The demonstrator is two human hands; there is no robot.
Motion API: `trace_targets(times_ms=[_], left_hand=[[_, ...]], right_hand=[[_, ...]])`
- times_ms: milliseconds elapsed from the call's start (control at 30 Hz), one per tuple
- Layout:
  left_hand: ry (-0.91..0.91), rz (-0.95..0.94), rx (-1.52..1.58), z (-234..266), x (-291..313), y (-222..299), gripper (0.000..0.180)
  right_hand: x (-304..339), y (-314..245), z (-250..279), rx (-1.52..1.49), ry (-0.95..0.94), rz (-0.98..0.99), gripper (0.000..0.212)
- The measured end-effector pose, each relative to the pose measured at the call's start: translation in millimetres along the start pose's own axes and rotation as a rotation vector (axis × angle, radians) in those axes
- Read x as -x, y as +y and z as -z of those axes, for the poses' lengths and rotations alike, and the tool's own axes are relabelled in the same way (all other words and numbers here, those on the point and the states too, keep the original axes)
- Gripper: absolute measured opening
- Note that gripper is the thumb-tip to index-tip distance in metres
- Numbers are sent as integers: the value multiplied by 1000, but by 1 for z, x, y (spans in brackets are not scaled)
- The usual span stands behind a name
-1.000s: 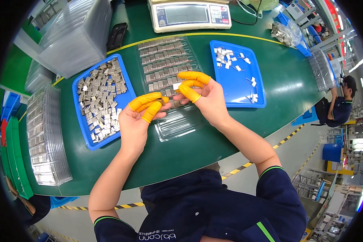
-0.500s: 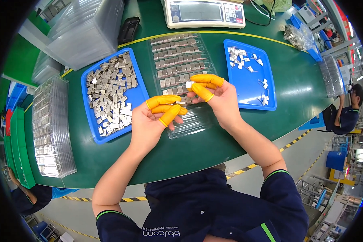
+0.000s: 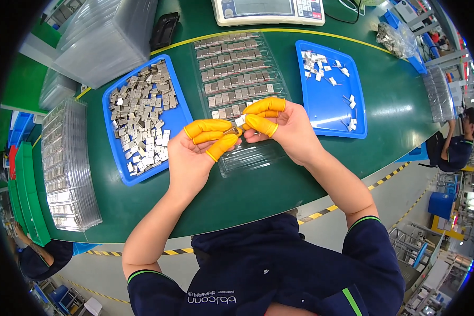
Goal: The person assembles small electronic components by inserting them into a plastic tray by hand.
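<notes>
Yellow finger cots cover the thumb and first fingers of both hands. My left hand [image 3: 197, 150] pinches a small metal shell [image 3: 231, 130]. In my right hand [image 3: 282, 124] a small white connector piece [image 3: 240, 121] is held between thumb and fingers. The two parts meet or nearly meet; the fingers hide the exact contact. Beneath them lies a clear plastic tray [image 3: 247, 158] with rows of metal-cased pieces [image 3: 234, 67] in its far part. To the left is a blue tray [image 3: 175, 84] full of metal shells; to the right another blue tray [image 3: 326, 118] holds loose white connectors with wires.
A digital scale [image 3: 271, 11] stands at the back. Stacked clear trays [image 3: 68, 163] stand at the left, with more clear plastic trays [image 3: 108, 42] behind. A black holder [image 3: 165, 30] lies near them, green bins [image 3: 29, 195] at far left. Other people [image 3: 455, 142] sit on both sides.
My hands have come together, bringing the white connector up to the metal shell. The whole view has shifted slightly, so the table things sit a little higher.
</notes>
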State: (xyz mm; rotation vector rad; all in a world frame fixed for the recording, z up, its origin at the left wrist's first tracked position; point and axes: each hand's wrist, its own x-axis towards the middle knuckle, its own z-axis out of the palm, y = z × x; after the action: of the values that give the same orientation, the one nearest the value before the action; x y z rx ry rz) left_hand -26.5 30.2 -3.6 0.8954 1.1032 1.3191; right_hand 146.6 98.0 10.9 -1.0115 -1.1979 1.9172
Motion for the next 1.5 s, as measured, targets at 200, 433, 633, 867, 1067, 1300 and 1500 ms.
trace_targets(times_ms=[200,433,633,867,1067,1300,1500], left_hand=[[16,15,-16,-3,3,-1,20],[38,3,-18,-1,3,0,19],[-6,24,-37,1,3,0,20],[-64,-9,20,3,4,-2,18],[-246,47,17,12,9,6,17],[-181,45,21,7,7,2,15],[44,-39,28,-11,7,5,16]], right_hand=[[4,-2,3,22,-73,-38,21],[6,-3,3,65,-116,38,19],[7,-3,-1,33,-109,21,17],[10,-6,6,184,-135,67,14],[12,-1,3,284,-285,159,20],[18,0,0,450,-172,317,15],[15,9,-7,782,98,741,22]])
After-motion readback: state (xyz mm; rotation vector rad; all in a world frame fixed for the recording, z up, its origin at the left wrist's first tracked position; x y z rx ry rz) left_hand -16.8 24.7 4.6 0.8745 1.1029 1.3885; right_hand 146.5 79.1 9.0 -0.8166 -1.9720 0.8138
